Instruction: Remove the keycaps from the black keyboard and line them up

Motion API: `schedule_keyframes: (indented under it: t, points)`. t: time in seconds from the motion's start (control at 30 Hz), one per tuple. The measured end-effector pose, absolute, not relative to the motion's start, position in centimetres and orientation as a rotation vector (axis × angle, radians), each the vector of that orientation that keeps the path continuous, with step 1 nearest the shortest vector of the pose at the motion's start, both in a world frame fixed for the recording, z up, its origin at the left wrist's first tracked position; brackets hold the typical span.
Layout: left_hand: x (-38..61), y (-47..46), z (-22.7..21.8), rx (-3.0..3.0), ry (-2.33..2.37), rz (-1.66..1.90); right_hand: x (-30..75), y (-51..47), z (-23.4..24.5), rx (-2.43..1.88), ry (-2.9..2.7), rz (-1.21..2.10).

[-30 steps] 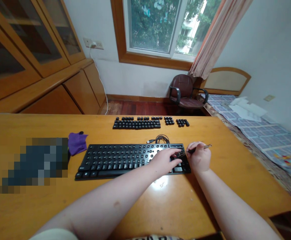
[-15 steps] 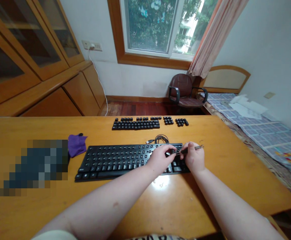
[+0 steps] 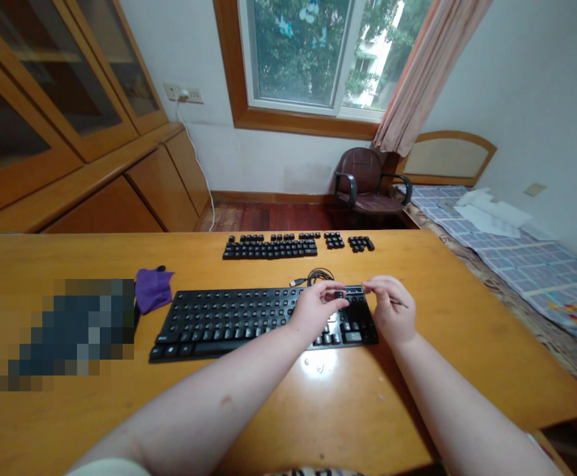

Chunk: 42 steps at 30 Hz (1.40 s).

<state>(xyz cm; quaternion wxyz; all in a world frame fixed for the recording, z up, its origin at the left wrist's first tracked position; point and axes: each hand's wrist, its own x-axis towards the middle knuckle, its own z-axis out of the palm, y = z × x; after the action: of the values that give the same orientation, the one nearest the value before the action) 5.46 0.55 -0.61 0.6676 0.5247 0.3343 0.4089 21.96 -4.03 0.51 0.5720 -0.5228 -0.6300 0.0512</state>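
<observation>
A black keyboard (image 3: 229, 316) lies on the table, with bare switch posts across its upper rows and keycaps along its lower edge. Over its right part, my left hand (image 3: 315, 307) pinches a small black keycap (image 3: 339, 295) between thumb and fingers. My right hand (image 3: 394, 309) is closed at the keyboard's upper right corner, apart from my left. It grips a slim wire keycap puller (image 3: 400, 303), whose thin end sticks out on the right; the rest is hidden by the fingers.
Removed keycaps (image 3: 271, 249) stand in rows near the table's far edge. A coiled USB cable (image 3: 320, 275) sits behind the keyboard. To the left are a purple cloth pouch (image 3: 153, 289) and a pixelated dark object (image 3: 84, 324). A chair (image 3: 365, 178) stands beyond the table (image 3: 248, 423).
My hands have separated: the right has drawn the puller away from the left and turned. The keycap now shows between my left fingers.
</observation>
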Motion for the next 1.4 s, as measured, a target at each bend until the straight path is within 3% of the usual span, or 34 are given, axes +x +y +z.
schedule_keyframes:
  t: [0.2, 0.4, 0.67, 0.87, 1.4]
  points:
    - [5.4, 0.5, -0.5, 1.078, 0.704, 0.914, 22.1, -3.6, 1.4, -1.060, -2.036, 0.261]
    - [5.3, 0.3, -0.3, 1.207, 0.696, 0.865, 21.5, -3.7, 1.0, -1.054, -2.053, 0.181]
    - [5.1, 0.4, -1.2, 1.362, 0.766, 0.866, 27.2, -1.6, -1.4, -1.744, -1.648, -0.100]
    - [4.9, 0.4, -0.6, 1.418, 0.787, 0.875, 29.2, 0.4, -3.3, -2.154, -1.569, -0.069]
    - [5.3, 0.4, -0.9, 1.361, 0.749, 0.906, 28.3, 1.6, -3.9, -2.396, -1.550, -0.233]
